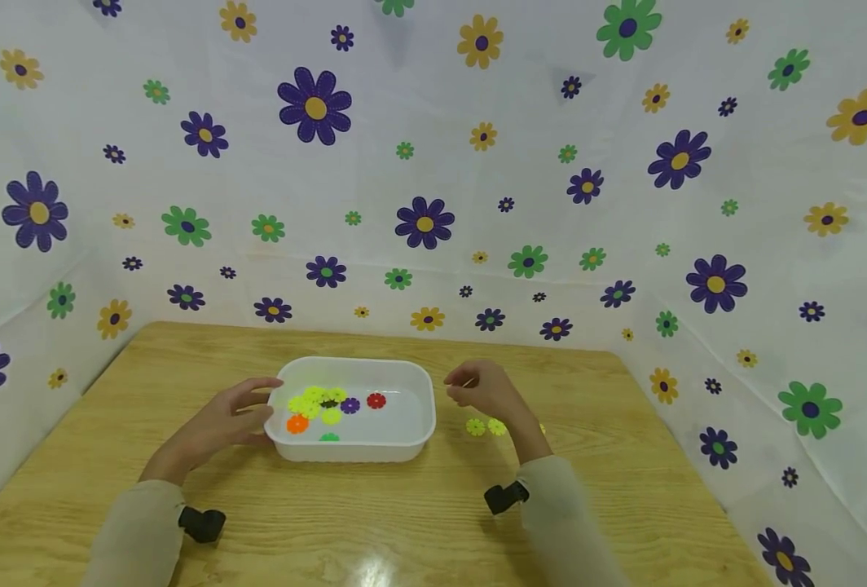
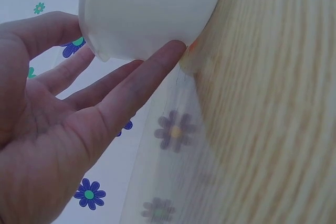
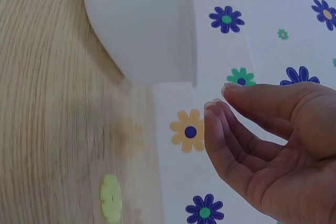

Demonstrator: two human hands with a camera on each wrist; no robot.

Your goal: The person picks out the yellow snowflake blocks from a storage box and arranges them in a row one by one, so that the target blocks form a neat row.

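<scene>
In the head view, near the middle of the frame: a white plastic tub on a wooden table. Inside, toward the left: yellow flower discs, an orange disc, and a green disc; more central, a purple disc and a red disc. Left hand at the tub's left end, spread wide, touching. Right hand just right of the tub, near loose yellow discs.

In the left wrist view: tub at the top, fingertips against it.

In the right wrist view: right hand at the right, empty, fingers bent, narrow gap to the thumb.
</scene>
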